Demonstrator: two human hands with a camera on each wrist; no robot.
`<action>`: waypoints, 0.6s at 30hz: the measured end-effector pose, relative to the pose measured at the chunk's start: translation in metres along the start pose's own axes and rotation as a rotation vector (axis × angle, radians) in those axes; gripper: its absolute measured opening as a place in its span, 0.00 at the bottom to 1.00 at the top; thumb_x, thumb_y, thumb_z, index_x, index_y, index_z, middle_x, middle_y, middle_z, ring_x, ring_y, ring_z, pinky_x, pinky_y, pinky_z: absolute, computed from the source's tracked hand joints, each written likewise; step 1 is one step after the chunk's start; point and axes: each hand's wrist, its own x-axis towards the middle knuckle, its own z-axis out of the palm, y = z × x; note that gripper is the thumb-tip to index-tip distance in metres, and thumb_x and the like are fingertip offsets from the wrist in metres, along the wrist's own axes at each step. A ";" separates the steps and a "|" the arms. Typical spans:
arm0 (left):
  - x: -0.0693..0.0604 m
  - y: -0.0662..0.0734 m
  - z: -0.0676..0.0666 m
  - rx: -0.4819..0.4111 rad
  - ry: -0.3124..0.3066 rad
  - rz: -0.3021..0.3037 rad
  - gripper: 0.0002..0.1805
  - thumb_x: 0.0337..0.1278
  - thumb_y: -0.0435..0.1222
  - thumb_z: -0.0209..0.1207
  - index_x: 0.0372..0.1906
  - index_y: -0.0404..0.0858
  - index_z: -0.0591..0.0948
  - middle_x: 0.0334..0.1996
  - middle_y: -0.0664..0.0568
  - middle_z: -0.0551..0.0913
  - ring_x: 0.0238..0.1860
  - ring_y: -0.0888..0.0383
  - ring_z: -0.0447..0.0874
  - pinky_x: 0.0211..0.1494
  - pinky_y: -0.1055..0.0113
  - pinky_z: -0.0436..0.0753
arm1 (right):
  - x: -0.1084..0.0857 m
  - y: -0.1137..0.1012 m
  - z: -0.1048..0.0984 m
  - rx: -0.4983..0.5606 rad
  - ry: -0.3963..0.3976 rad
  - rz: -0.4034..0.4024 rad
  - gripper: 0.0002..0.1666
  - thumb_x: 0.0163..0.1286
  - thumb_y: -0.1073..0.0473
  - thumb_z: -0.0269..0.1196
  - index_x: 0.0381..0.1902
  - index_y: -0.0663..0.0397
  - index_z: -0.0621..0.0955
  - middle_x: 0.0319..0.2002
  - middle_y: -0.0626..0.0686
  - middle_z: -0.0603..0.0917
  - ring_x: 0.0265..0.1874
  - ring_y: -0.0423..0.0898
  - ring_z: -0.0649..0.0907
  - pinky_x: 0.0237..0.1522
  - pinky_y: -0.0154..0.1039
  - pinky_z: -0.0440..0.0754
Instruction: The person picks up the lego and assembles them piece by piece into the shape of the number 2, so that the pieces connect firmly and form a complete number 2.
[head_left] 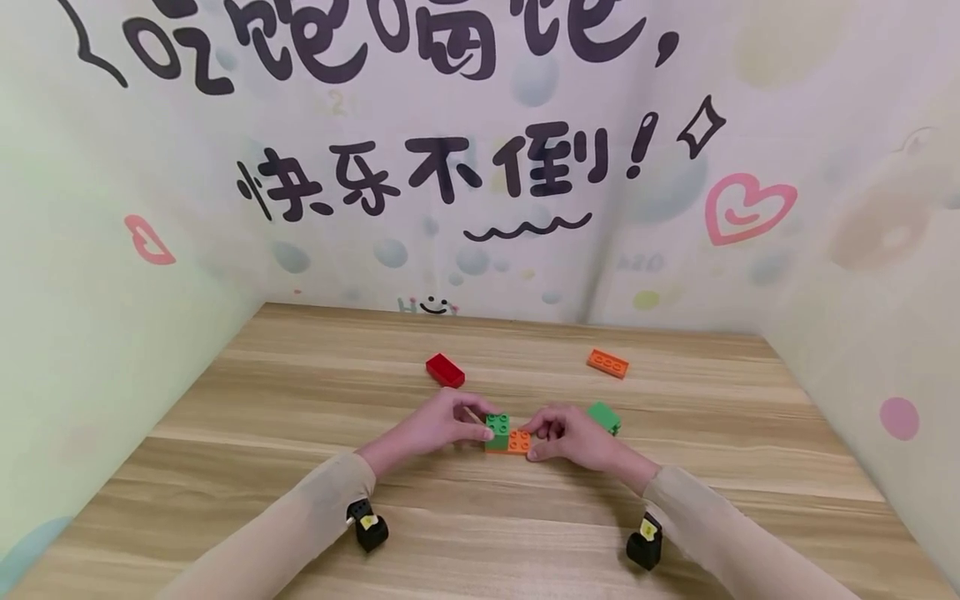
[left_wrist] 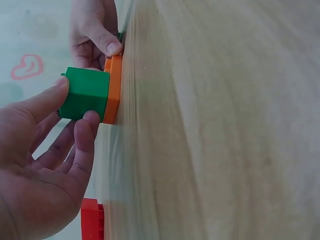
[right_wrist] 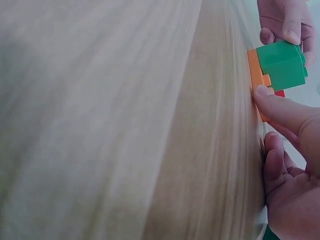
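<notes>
A green toy brick [head_left: 497,437] sits on the left end of a flat orange toy brick [head_left: 519,442] on the table. My left hand [head_left: 448,419] pinches the green brick between thumb and fingers, as the left wrist view shows with the green brick [left_wrist: 86,93] close up. My right hand [head_left: 573,437] pinches the other end of the orange brick; in the right wrist view its thumb lies against the orange brick [right_wrist: 255,75]. Studs show on the orange brick's uncovered end. Whether the two bricks are fully pressed together I cannot tell.
A red brick [head_left: 446,371] lies beyond my left hand. Another green brick [head_left: 603,417] is just behind my right hand, partly hidden. Farther back on the right lies a second orange brick [head_left: 607,363]. A printed cloth wall [head_left: 420,275] borders the wooden table [head_left: 480,533].
</notes>
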 end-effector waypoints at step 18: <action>0.002 0.006 -0.002 0.067 -0.029 0.014 0.18 0.56 0.39 0.69 0.52 0.42 0.85 0.41 0.49 0.86 0.36 0.60 0.82 0.33 0.65 0.83 | -0.001 -0.002 -0.001 0.004 -0.004 0.008 0.15 0.59 0.54 0.73 0.44 0.49 0.86 0.35 0.50 0.82 0.31 0.39 0.75 0.34 0.30 0.73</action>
